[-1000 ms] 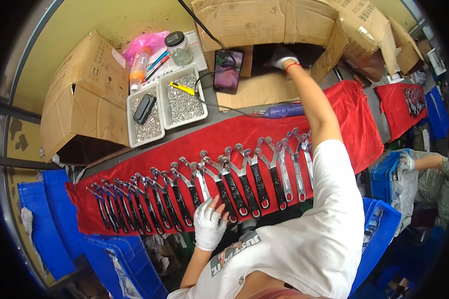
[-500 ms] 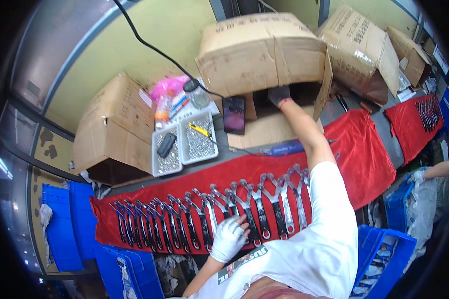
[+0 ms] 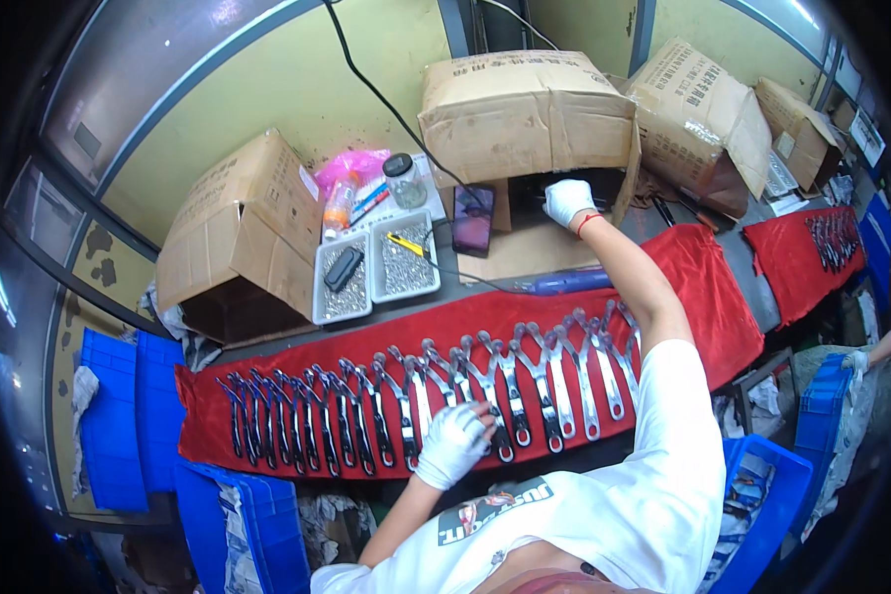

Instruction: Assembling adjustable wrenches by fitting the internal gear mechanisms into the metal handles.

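My right hand [image 3: 569, 202], in a white glove, is at the dark opening of the middle cardboard box [image 3: 525, 139]. Its fingers point inward and look closed; what they hold, if anything, is lost in the shadow. My left hand [image 3: 453, 445], in a white glove with bare fingertips, hovers over the handle ends of a long row of wrenches [image 3: 396, 416]. Those fingers are curled, their contents hidden. The wrenches have forked shiny heads; many handles look black, others silver. They lie side by side on a red cloth [image 3: 708, 287].
Two white trays of small metal parts [image 3: 406, 267] hold a black case [image 3: 344, 268] and a yellow cutter [image 3: 406, 245]. Beside them are a phone [image 3: 472, 220], a glass jar [image 3: 404, 180] and a purple power tool [image 3: 569, 282]. Another box [image 3: 252, 228] stands left; blue crates [image 3: 267, 530] sit below.
My right hand has drawn back from deep inside the box to its opening. My left hand stays over the wrench handles, fingers curled more. The whole view has shifted slightly.
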Motion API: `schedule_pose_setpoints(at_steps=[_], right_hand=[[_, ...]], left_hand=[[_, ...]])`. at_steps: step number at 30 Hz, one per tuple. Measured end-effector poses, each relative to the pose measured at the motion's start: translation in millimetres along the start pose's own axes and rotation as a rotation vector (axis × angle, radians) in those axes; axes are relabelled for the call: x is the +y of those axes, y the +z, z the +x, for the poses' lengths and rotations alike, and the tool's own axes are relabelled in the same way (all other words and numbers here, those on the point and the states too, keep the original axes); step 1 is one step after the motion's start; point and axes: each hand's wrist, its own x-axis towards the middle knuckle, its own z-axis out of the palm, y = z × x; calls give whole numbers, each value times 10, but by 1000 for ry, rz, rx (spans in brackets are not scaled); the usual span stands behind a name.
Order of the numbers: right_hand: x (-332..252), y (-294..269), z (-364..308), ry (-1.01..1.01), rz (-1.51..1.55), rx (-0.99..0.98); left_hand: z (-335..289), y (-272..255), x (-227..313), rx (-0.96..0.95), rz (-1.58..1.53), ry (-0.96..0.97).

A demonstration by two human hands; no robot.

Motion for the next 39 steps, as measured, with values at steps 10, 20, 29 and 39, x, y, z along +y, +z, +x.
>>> schedule_pose_setpoints(at_steps=[10,20,29,39], right_hand=[[87,-1497,-1598,-180,-2,58],[-648,-1873,-2899,-148,754,-167],[-1161,-929,-3580,524,1708,-142],[-1176,-983,-3765,599,1629,-118]], left_hand=[[714,-221,-50,299,171,86],[713,-722,78,102,-75,-137],[-708,273,-467,308,-6,-795],[-585,339,-446,75,494,-732]])
